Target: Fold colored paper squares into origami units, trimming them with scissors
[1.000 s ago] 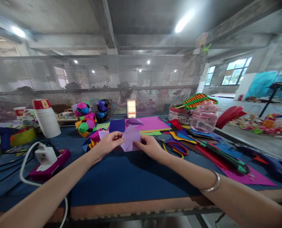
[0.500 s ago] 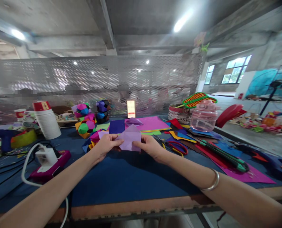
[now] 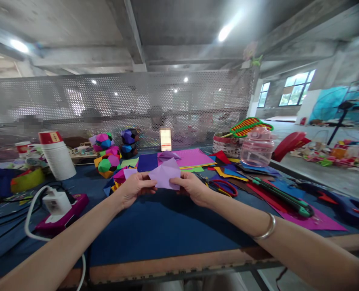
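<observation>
Lilac paper (image 3: pixel 164 175) was held over the bench (image 3: pixel 155 230), left hand (image 3: pixel 132 188) fingers pinching its left edge, right hand (image 3: pixel 195 188) fingers its right edge. Looked light, thin, creased; likely bent and tore easily, so gentle pinch at opposite edges suited.

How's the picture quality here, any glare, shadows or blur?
Head view: glare streaks from the ceiling light right of centre; head view: a soft shadow darkens the blue tabletop below the lilac paper; head view: the flower near the perforated screen looks blurred.
</observation>
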`<state>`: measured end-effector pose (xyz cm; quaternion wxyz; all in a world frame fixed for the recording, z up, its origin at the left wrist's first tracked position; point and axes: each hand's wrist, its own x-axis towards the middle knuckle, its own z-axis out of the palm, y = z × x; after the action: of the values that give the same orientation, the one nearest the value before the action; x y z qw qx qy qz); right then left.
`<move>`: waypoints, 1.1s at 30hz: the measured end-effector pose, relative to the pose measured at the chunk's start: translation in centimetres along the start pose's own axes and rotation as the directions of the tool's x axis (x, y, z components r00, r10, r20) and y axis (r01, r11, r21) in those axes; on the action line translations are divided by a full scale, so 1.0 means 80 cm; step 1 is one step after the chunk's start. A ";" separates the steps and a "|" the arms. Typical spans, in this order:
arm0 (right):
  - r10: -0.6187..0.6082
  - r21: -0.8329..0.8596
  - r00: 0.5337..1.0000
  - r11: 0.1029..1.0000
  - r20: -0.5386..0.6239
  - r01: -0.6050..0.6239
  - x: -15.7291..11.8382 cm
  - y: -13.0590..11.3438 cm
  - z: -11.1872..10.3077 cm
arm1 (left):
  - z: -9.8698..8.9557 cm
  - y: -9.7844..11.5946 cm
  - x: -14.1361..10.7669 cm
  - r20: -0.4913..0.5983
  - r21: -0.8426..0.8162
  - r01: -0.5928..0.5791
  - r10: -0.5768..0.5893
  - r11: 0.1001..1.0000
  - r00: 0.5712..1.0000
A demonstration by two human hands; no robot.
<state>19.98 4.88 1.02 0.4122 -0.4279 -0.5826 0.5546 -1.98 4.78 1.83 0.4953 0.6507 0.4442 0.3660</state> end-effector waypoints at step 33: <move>0.053 -0.015 0.998 0.998 0.036 -0.053 0.002 0.005 -0.001 | 0.020 0.021 -0.019 0.026 0.592 -0.453 0.546 0.667 0.838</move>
<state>20.01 5.03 0.61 0.3838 -0.4361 -0.5824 0.5687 -0.63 2.65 3.02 0.1192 0.8353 0.3744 0.3847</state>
